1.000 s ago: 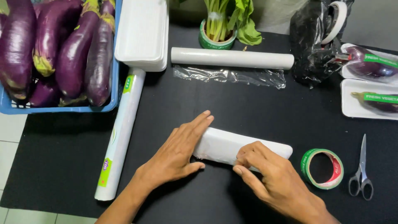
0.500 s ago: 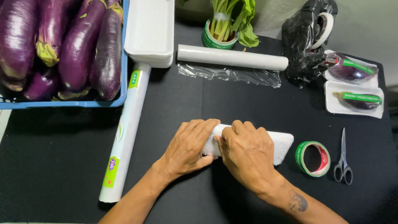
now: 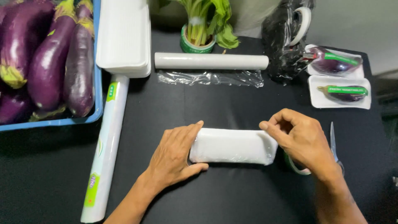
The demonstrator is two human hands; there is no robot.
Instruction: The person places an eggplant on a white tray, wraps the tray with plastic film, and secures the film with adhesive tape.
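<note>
Head view, looking down on a black table (image 3: 232,199): a white foam tray (image 3: 232,146), wrapped in clear film and turned bottom-up, lies lengthwise at the centre of the table between the two hands. Left hand (image 3: 176,154) lies flat against the tray's left end, fingers extended along its top edge and thumb under its lower corner, pressing rather than closing around it. Right hand (image 3: 302,139) is curled at the tray's right end, fingertips pinching the film at the upper corner. Just beneath the right hand, a roll of tape (image 3: 295,166) is largely hidden, and scissors (image 3: 334,141) lie just beside the wrist. Behind the tray, a roll of cling film (image 3: 211,61) lies crosswise with a loose sheet of film (image 3: 210,78) drawn out in front of it. To the left, a long boxed roll (image 3: 105,145) runs down the table, its upper end meeting a stack of white foam trays (image 3: 123,37). A blue crate (image 3: 98,83) at far left holds purple eggplants (image 3: 45,62). At upper right, two wrapped eggplant trays (image 3: 338,81) sit beside a black bag (image 3: 284,37); bundled leafy greens (image 3: 203,20) stand at top centre.
</note>
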